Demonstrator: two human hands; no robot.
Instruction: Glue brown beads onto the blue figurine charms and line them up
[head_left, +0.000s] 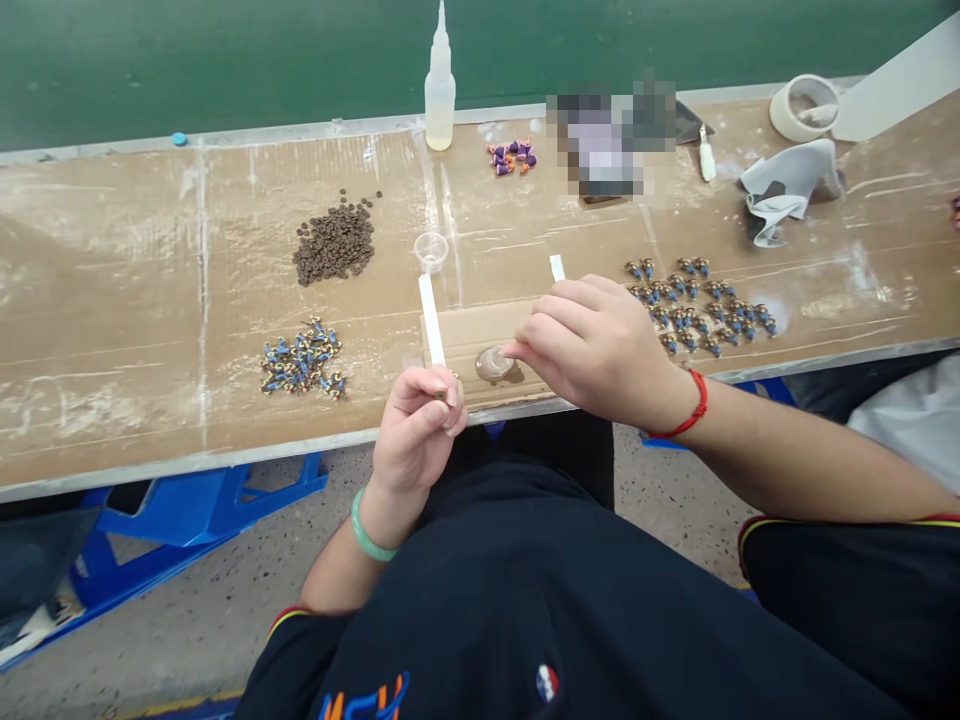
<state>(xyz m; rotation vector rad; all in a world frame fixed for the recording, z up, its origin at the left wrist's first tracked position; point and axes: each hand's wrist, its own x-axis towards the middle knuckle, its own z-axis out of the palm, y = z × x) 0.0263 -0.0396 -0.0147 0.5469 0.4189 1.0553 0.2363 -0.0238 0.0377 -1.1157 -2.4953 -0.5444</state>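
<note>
My left hand [420, 425] is closed, pinching a small brownish piece [441, 396] between thumb and fingers just in front of the table edge. Beside it, a white strip [430, 315] runs up from behind the fingers. My right hand [589, 345] is closed too, its fingertips at a whitish, wet-looking puddle [492, 364] on a cardboard piece [480, 325]. Whatever those fingers hold is hidden. Another white strip [556, 267] shows behind the right hand; I cannot tell whether it is held. Small blue-and-gold figures [705, 305] stand in rows right of the hand.
Left lie a pile of brown discs [335, 243] and a heap of blue-and-gold figures [300, 360]. Behind are a clear cup [431, 252], a nozzle bottle [439, 100], purple-and-orange pieces [512, 157], a cutter [706, 158], a grey cloth [795, 185] and a tape roll [781, 110].
</note>
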